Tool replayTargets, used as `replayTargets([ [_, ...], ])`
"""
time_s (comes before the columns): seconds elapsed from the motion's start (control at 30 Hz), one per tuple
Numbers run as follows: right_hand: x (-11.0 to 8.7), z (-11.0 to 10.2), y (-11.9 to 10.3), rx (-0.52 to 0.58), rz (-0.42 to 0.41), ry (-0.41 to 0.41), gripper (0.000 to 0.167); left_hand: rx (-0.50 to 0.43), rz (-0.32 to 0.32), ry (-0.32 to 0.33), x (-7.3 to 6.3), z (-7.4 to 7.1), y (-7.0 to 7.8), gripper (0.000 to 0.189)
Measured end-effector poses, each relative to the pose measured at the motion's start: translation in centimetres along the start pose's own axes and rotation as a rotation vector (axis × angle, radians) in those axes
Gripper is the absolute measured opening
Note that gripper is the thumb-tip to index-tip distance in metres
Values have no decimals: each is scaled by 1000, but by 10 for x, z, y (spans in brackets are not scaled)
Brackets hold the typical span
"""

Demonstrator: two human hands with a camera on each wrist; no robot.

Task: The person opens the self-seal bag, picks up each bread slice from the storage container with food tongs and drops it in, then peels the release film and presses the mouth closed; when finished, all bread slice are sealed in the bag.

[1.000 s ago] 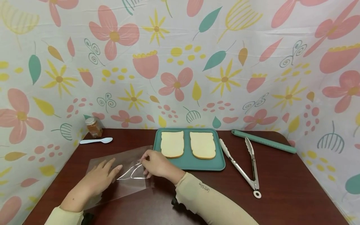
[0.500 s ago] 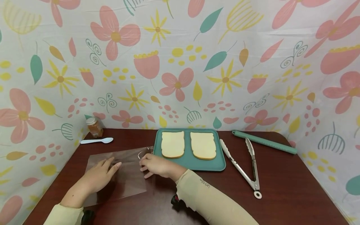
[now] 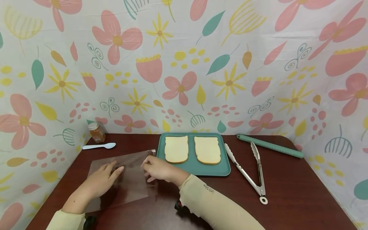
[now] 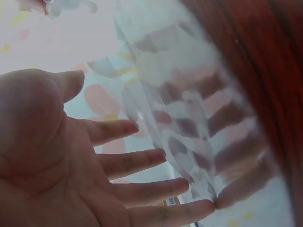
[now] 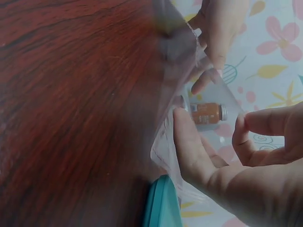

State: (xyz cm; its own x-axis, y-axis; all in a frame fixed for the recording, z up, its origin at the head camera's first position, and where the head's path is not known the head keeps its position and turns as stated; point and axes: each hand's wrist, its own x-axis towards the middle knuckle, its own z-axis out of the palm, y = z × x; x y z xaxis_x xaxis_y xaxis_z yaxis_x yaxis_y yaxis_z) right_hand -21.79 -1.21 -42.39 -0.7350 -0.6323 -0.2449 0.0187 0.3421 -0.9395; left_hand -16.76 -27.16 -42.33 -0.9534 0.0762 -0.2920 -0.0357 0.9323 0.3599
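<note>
A clear plastic bag [image 3: 133, 185] lies on the dark table at the left. In the head view my left hand [image 3: 99, 180] spreads over its left part. The left wrist view shows these fingers [image 4: 142, 163] straight, their tips right at the shiny film. My right hand [image 3: 156, 169] is at the bag's right edge. In the right wrist view a fingertip and thumb pinch a lifted part of the bag [image 5: 222, 90], while another finger [image 5: 189, 142] extends beside the lower film.
Right of the bag, a teal tray [image 3: 198, 171] holds two bread slices [image 3: 176, 150]. Metal tongs [image 3: 245, 174] stand spread beside it, with a long green stick-like item [image 3: 270, 146] behind. A jar [image 3: 97, 133] and a pale blue spoon [image 3: 99, 146] sit at the back left.
My right hand has shifted slightly left and down, its pinch kept on the bag's edge. The bright glare across the film is gone. My left hand stays nearly where it was.
</note>
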Motion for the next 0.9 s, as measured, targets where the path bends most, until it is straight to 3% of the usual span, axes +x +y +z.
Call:
replayTargets([
  [0.13, 1, 0, -1, 14, -17, 15, 23, 19, 4, 22, 1, -2, -5, 93],
  [0.37, 2, 2, 0, 17, -16, 25, 25, 10, -23, 5, 0, -5, -17, 94],
  [0.7, 0, 2, -2, 3, -16, 18, 24, -13, -28, 71, 1, -7, -29, 95],
  [0.8, 1, 1, -8, -34, -39, 36, 24, -31, 15, 117, 1, -7, -28, 88],
  [0.9, 2, 0, -14, -79, -53, 62, 22, -40, 116, 199, 2, -6, -17, 71],
])
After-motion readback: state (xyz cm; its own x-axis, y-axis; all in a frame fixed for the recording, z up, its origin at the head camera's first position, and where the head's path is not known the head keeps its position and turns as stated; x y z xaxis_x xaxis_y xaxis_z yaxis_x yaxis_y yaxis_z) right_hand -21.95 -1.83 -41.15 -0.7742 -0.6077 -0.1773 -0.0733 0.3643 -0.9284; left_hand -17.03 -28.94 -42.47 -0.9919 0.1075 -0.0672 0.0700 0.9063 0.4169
